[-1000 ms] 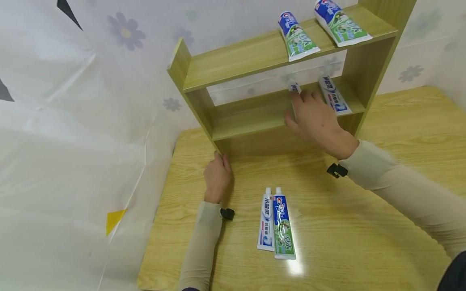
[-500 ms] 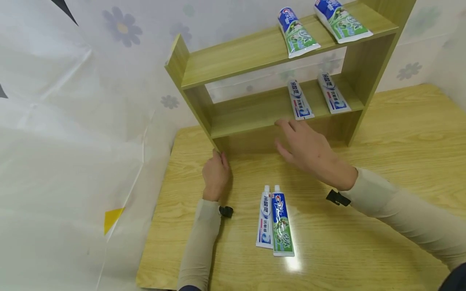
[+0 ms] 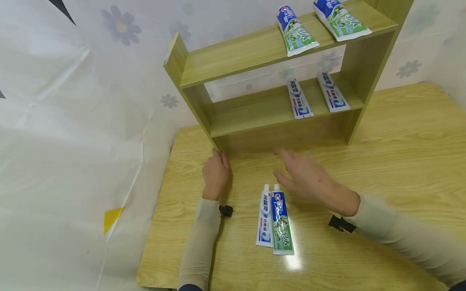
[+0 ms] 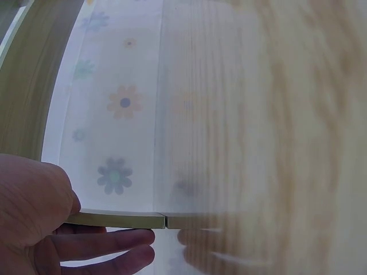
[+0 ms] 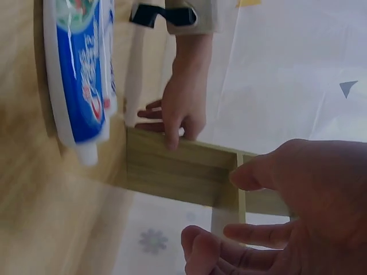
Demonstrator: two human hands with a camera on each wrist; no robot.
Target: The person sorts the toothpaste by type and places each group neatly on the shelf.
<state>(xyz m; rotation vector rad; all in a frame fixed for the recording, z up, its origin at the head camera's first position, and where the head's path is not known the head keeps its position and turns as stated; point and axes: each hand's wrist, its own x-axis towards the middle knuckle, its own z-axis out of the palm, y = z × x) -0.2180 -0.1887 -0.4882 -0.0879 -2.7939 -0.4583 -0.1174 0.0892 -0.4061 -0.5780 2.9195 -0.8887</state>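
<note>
My left hand [image 3: 216,173] grips the lower front edge of the left side panel of a wooden shelf [image 3: 233,74]. In the left wrist view the panel edge [image 4: 123,220] runs between its thumb and fingers. My right hand [image 3: 309,178] hovers over the table, fingers parted and holding nothing. Nearest to it lies a blue and green toothpaste tube [image 3: 282,224], overlapping a white toothpaste tube [image 3: 265,220]. On the middle board rest two white toothpaste tubes, a left one [image 3: 299,99] and a right one [image 3: 333,92]. The right wrist view shows the right hand [image 5: 309,200] with thumb and fingers apart.
Two blue and green toothpaste tubes, one [image 3: 296,31] left of the other [image 3: 340,21], lie on the top board. The wooden table [image 3: 418,161] meets a white flower-patterned wall covering [image 3: 109,121] at the left and back. Glare shows on the table near the tubes.
My right hand has let go of the left white toothpaste tube on the middle board and come down toward the tubes on the table. My left hand stays at the shelf.
</note>
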